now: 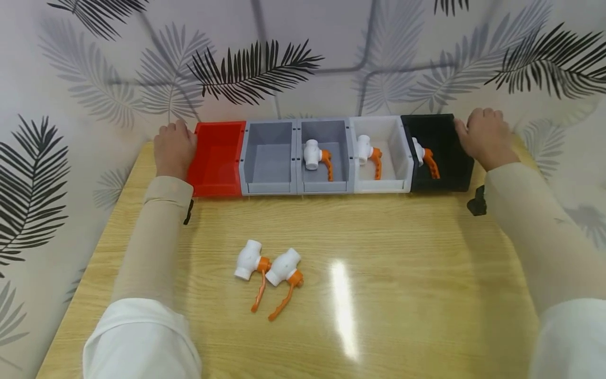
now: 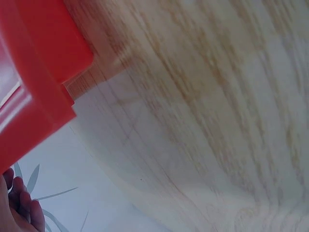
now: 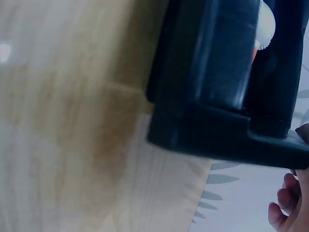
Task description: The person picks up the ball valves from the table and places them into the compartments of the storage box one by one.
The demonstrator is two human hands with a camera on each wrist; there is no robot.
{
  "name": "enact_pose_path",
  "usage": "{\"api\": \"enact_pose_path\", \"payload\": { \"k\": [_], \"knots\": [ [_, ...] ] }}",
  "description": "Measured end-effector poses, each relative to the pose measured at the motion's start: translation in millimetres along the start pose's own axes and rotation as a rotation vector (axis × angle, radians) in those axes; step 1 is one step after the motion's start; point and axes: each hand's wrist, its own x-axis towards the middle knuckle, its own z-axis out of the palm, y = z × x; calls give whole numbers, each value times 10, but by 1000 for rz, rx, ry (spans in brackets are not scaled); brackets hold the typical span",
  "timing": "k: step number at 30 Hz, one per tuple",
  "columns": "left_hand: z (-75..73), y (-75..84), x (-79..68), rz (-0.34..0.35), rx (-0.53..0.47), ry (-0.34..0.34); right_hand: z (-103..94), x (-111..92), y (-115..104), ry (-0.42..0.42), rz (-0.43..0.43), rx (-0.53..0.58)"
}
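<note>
Five joined bins stand in a row at the table's back. At the left end my left hand (image 1: 175, 149) grips the side of the red bin (image 1: 215, 181), its fingers (image 2: 24, 205) curled outside the wall. My right hand (image 1: 487, 138) holds the outer side of the black bin (image 1: 466, 179), thumb at the rim and fingers (image 3: 286, 200) curled outside. White ball valves with orange handles lie in the right grey bin (image 1: 324, 187), the white bin (image 1: 404, 152) and the black bin: one valve (image 1: 312, 154), another valve (image 1: 364, 150) and a third valve (image 1: 428, 157).
Two more ball valves, a left one (image 1: 248, 260) and a right one (image 1: 284, 267), lie close together on the wooden table (image 1: 402, 273). The left grey bin (image 1: 270, 158) shows a bare floor. Leaf-patterned cloth (image 1: 322, 42) hangs behind the bins.
</note>
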Motion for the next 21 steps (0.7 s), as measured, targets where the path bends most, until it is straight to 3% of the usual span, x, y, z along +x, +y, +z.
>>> {"api": "enact_pose_path", "payload": {
  "k": [8, 12, 15, 21],
  "knots": [
    [-12, 26, -14, 5, -1, -3, 80, 93, -35, 0, 116, 122],
    [-30, 23, -25, 11, 6, -13, 112, 72, -28, -38, 157, 196],
    [-33, 11, -19, 7, 14, -20, 124, 66, -34, -86, 154, 180],
    [-11, 16, -22, 7, 12, -16, 111, 68, -70, -95, 189, 117]
  ]
}}
